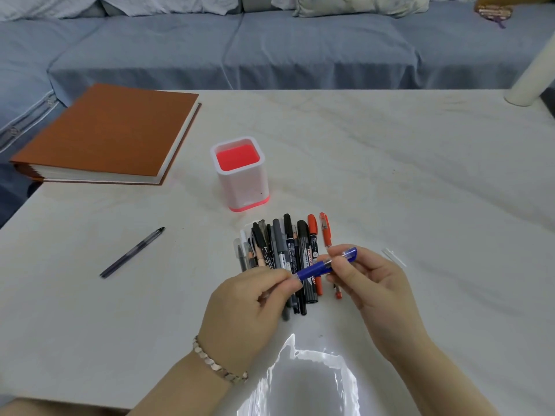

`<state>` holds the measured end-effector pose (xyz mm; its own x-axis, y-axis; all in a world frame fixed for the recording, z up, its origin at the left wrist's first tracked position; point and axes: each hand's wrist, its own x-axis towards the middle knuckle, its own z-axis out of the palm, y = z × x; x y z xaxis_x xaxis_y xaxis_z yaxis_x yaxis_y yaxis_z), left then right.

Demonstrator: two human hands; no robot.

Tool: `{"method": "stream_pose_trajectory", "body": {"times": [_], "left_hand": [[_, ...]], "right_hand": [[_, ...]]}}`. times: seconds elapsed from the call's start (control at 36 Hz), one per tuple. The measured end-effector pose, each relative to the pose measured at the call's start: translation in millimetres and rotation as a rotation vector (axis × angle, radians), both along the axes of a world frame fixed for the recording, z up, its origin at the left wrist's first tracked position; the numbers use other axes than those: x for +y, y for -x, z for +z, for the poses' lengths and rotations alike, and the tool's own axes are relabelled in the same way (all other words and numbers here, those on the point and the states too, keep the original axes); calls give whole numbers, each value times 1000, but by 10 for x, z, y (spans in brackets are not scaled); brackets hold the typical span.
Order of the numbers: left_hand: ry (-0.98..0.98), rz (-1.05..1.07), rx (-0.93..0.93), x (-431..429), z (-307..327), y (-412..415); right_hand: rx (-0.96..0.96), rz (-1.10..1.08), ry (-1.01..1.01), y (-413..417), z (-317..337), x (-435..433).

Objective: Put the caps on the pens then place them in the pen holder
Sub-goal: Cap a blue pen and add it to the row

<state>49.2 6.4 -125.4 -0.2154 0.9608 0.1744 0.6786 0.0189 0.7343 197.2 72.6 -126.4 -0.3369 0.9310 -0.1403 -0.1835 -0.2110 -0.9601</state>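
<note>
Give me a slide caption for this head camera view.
Both hands, left hand and right hand, hold a blue pen over a pile of pens, near the empty pen holder.

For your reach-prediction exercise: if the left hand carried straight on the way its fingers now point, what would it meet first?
The left hand points up and right along the blue pen it grips, so it would probably meet the right hand holding the blue cap first, though depth is uncertain.

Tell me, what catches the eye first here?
Two hands meet at the table's near middle: the left hand and right hand hold a blue pen over a row of pens. Just beyond stands a white holder, glowing red inside. An orange book lies far left.
</note>
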Motion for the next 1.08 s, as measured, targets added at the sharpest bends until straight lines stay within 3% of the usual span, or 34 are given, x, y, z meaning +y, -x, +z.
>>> {"method": "stream_pose_trajectory", "body": {"times": [0.08, 0.17, 0.22, 0.5, 0.64, 0.78, 0.97, 1.08], "left_hand": [[134, 25, -269, 44, 78, -13], [430, 2, -776, 63, 132, -28], [482, 20, -918, 67, 135, -47], [187, 40, -200, 128, -131, 99], [165, 79, -14, 15, -271, 361], [112, 326, 169, -134, -403, 906], [250, 585, 351, -143, -560, 1541], [368, 655, 425, -92, -657, 1717]], "right_hand": [[9, 22, -67, -9, -19, 9], [-24, 72, -96, -31, 14, 35], [-32, 84, -89, -18, 20, 55], [-24, 48, 112, 243, -216, 36], [-282, 29, -49, 431, -234, 114], [-654, 45, -333, 583, -253, 386], [-1076, 338, -627, 874, -299, 576], [-1147, 468, -662, 872, -293, 516]]}}
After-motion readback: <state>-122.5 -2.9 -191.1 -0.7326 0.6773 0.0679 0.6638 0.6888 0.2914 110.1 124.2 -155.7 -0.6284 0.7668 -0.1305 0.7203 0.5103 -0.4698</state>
